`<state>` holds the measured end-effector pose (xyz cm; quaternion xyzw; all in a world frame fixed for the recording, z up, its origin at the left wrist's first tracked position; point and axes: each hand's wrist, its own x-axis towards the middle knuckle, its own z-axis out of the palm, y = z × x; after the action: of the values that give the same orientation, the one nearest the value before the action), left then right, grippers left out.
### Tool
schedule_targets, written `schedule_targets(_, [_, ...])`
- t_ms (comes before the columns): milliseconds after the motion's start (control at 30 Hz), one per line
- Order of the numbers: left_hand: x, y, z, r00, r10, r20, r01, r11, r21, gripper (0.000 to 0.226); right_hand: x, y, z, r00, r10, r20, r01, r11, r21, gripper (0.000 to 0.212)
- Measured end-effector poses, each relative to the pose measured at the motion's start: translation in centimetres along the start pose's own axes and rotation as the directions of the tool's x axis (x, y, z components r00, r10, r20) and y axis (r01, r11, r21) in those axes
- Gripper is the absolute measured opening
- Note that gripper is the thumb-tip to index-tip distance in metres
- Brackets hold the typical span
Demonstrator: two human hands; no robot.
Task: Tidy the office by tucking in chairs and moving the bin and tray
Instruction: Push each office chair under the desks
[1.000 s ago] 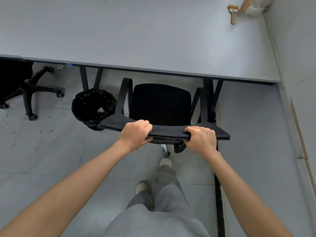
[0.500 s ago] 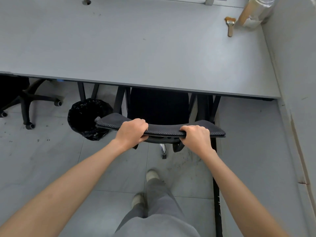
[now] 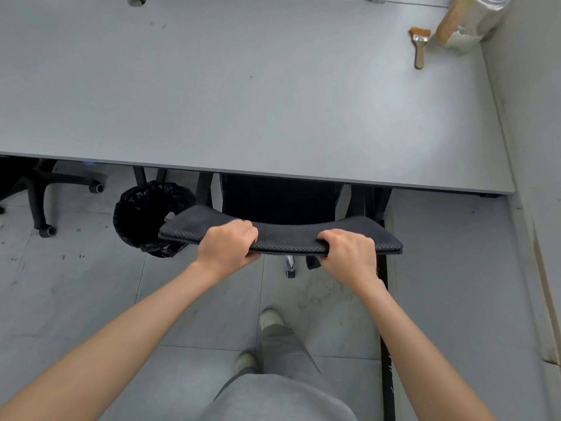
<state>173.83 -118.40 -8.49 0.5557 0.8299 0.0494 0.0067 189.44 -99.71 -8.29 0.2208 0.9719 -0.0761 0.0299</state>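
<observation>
The grey table [image 3: 243, 95] fills the upper part of the view, running up to the wall on the right. Under its near edge stands the black chair [image 3: 282, 235]; its seat is now almost wholly beneath the tabletop, where a second ago the whole seat and both armrests showed in front of it. Only the curved top of the backrest sticks out toward the person. To the chair's left, touching the backrest's corner, sits the bin [image 3: 142, 217], lined with a black bag; a pale scrap shows inside near the rim, and the rest of its inside is too dark to read. It has kept its spot by the table leg. The left hand [image 3: 226, 249] and the right hand [image 3: 349, 252] each keep a full grip on the backrest's top edge, fingers curled over it. A small brush [image 3: 419, 47] lies on the table's far right corner.
</observation>
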Motion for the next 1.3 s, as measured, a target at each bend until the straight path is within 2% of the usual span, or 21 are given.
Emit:
schedule_targets(100, [3.1, -2.1, -0.3, 1.000, -0.017, -0.013, 0.017, 1.000, -0.001, 0.040, 4.0, 0.3, -0.5, 0.999, -0.010, 0.052, 0.009, 1.000, 0.010, 0.024])
schedule_targets(233, [6.4, -4.2, -0.5, 0.999, -0.038, 0.010, 0.038, 0.999, 0.001, 0.040, 8.0, 0.6, -0.7, 0.999, 0.015, 0.045, -0.016, 0.999, 0.032, 0.025])
schedule_targets(433, [6.8, -5.3, -0.1, 1.000, 0.005, 0.027, -0.005, 1.000, 0.029, 0.040, 8.5, 0.3, -0.2, 0.998, 0.047, 0.041, -0.048, 0.998, 0.033, 0.026])
schedule_targets(600, [6.6, -5.4, 0.0, 1.000, 0.022, 0.000, -0.022, 1.000, 0.009, 0.035, 8.5, 0.3, -0.7, 0.998, 0.006, 0.066, -0.008, 0.999, 0.035, 0.030])
schedule_targets(733, [6.1, -5.5, -0.5, 0.996, 0.065, -0.057, -0.070, 0.993, -0.095, 0.032, 7.9, 0.6, -1.5, 0.989, -0.139, -0.045, 0.143, 0.983, 0.115, 0.052])
schedule_targets(833, [5.9, -5.7, -0.7, 0.990, 0.129, -0.060, -0.136, 0.982, -0.134, 0.028, 7.3, 0.8, -2.3, 0.980, -0.196, -0.019, 0.197, 0.966, 0.167, 0.067])
schedule_targets(900, [5.5, -5.6, -0.9, 0.995, 0.087, -0.039, -0.093, 0.974, -0.208, 0.034, 7.4, 0.9, -2.4, 0.979, -0.202, -0.017, 0.202, 0.961, 0.188, 0.073])
schedule_targets(967, [4.5, -5.3, -1.2, 1.000, 0.023, -0.019, -0.027, 0.956, -0.290, 0.040, 7.3, 0.7, -2.5, 0.982, -0.188, 0.019, 0.180, 0.962, 0.204, 0.067])
schedule_targets(1033, [3.1, -5.0, -1.6, 0.999, -0.036, -0.038, 0.020, 0.938, -0.345, 0.035, 7.1, 0.4, -2.8, 0.985, -0.150, 0.091, 0.129, 0.971, 0.199, 0.049])
schedule_targets(1100, [1.2, -5.1, -2.2, 0.986, -0.161, -0.037, 0.125, 0.874, -0.469, 0.032, 6.5, -0.7, -3.3, 0.989, -0.099, 0.113, 0.071, 0.971, 0.228, 0.035])
schedule_targets(1200, [-3.3, -5.0, -3.7, 0.891, -0.453, -0.034, 0.299, 0.641, -0.707, 0.032, 4.4, -4.7, -3.7, 0.993, -0.086, -0.086, 0.114, 0.909, 0.402, 0.030])
schedule_targets(1233, [-5.1, -4.9, -4.0, 0.835, -0.549, -0.026, 0.330, 0.538, -0.775, 0.031, 3.5, -6.5, -3.6, 0.990, -0.064, -0.124, 0.120, 0.844, 0.523, 0.032])
schedule_targets(1300, [-9.4, -5.0, -3.9, 0.702, -0.711, 0.041, 0.376, 0.321, -0.869, 0.029, 1.5, -10.1, -3.2, 0.996, -0.027, -0.087, 0.083, 0.652, 0.754, 0.034])
